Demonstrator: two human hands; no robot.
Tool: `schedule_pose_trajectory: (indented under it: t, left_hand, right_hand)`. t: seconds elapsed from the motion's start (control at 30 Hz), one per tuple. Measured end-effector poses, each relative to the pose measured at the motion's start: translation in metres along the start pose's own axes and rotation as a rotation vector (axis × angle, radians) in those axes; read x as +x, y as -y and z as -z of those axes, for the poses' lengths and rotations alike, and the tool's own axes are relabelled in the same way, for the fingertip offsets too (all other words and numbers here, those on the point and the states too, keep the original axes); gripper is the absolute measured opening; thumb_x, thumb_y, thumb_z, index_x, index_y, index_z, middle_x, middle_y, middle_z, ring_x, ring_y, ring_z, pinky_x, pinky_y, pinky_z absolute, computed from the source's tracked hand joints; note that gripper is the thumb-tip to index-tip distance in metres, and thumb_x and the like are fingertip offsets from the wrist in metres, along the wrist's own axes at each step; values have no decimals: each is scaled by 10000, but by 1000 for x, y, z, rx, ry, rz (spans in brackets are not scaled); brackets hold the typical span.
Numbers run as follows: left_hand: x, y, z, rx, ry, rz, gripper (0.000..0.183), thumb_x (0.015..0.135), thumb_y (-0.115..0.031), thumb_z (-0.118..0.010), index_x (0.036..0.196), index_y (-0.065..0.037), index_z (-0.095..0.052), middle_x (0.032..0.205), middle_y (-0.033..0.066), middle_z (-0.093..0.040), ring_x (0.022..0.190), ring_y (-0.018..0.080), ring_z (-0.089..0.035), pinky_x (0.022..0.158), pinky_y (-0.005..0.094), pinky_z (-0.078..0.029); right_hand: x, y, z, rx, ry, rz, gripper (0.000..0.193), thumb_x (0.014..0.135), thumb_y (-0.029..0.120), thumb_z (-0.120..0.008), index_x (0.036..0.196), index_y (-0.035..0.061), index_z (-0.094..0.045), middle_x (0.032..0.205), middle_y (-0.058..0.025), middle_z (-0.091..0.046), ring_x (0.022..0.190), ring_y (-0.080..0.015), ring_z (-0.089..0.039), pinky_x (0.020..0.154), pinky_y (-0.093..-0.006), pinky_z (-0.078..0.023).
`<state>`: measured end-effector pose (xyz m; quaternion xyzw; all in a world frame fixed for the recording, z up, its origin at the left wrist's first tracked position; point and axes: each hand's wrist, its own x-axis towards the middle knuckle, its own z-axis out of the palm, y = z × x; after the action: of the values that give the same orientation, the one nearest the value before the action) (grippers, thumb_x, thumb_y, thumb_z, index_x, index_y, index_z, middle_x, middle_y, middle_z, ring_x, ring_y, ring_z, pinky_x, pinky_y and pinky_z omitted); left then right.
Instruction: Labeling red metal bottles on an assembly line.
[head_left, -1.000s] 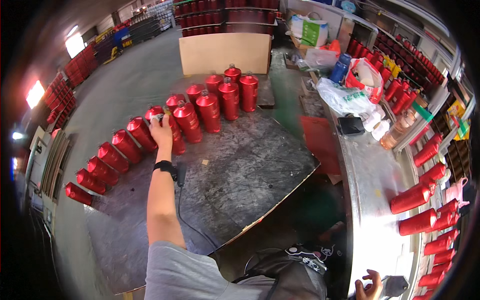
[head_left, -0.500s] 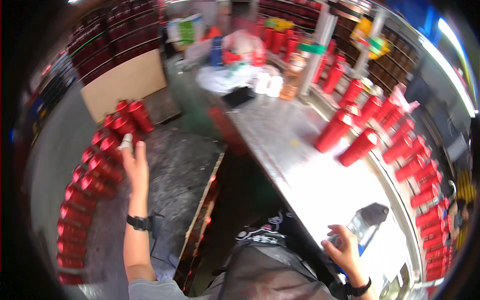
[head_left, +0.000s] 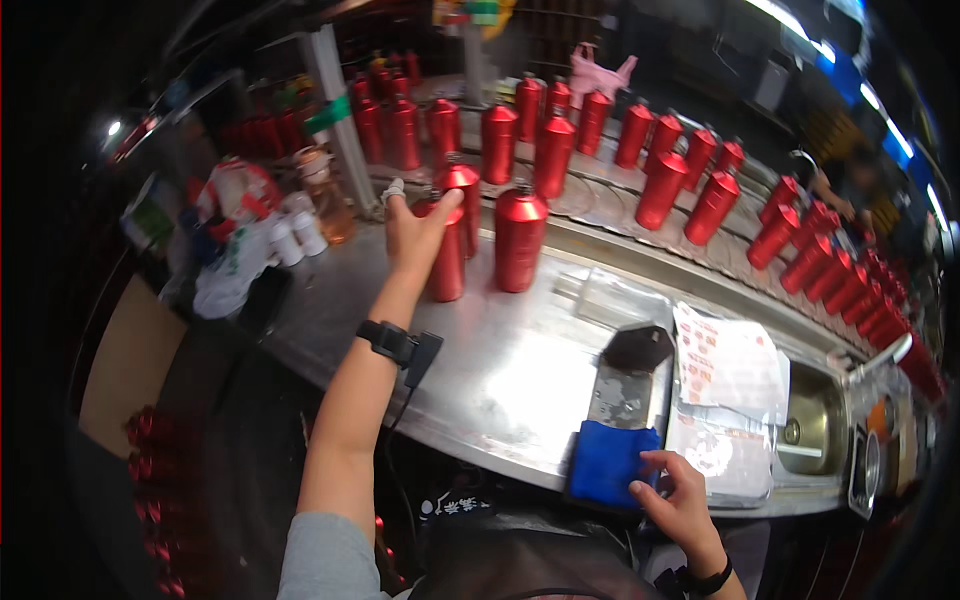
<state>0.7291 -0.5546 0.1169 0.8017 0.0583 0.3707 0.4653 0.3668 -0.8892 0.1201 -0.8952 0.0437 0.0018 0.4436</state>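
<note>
My left hand [head_left: 418, 235] is over the metal table, its thumb and fingers spread at the shoulder of a red metal bottle [head_left: 449, 268]. One fingertip has a white cover. I cannot tell whether the hand touches the bottle. Right behind stands a second red bottle [head_left: 462, 185], and another red bottle [head_left: 520, 245] is just to the right. My right hand [head_left: 682, 500] hovers at the table's front edge with fingers loosely bent and apart, beside a blue cloth-like piece [head_left: 612, 462]. That piece lies against a grey flat block [head_left: 620, 395] with a black, angular end [head_left: 638, 348].
Red bottles line a conveyor [head_left: 600, 208] behind the table. Printed papers [head_left: 725, 360] lie right of the block, then a sink [head_left: 808, 430]. At left are a post [head_left: 340, 120], an amber drink bottle [head_left: 325, 200], white bags [head_left: 232, 270] and a dark flat object [head_left: 265, 297].
My view has swung right, from the low dark surface with red bottles to the metal table. My left hand has left those bottles and reached the table's bottles. The right hand stays near the blue piece.
</note>
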Motion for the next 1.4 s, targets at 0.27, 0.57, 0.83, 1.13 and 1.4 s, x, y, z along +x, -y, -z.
schedule_pose_trajectory:
  t: [0.27,0.57,0.83,1.13,1.4]
  left_hand:
    - [-36,34,13,-461,137,-84,217,927,-182,-661,1086,-34,-653,1046,10,-649,944,106,-575,866,270,-456]
    - [-140,-35,74,-1042,479,579,377,995,-341,-539,1235,-53,-578,1163,128,-643,1060,238,-643,925,409,-533]
    - [-237,-110,2,-1347,1027,1392,626,985,-559,-408,1222,-5,-578,1124,191,-665,1013,295,-666,932,456,-526]
    - [-280,-140,-16,-822,1190,966,654,855,-274,-758,1262,-35,-306,1200,143,-520,1055,191,-592,900,341,-521]
    - [-283,-121,-35,-831,1193,826,656,863,-291,-742,1307,-42,-329,1200,134,-539,1052,195,-598,900,345,-523]
  right_hand:
    - [6,-49,-1,163,-78,1,361,775,143,-769,1102,29,-664,856,-62,-684,684,-110,-564,599,-239,-425]
    - [42,-54,-23,113,111,314,658,779,235,-804,1344,57,-519,1185,-161,-623,968,-289,-644,789,-364,-534]
    - [13,-54,-23,221,141,351,997,699,311,-859,1480,-16,-333,1347,-235,-544,1118,-362,-633,884,-372,-546]
    - [-9,-71,-18,79,-64,331,952,662,192,-845,1459,-27,-373,1361,-268,-526,1029,-358,-673,769,-362,-569]
    - [1,-78,-26,-86,-106,343,987,665,188,-828,1495,21,-322,1407,-240,-495,1069,-332,-655,743,-359,-568]
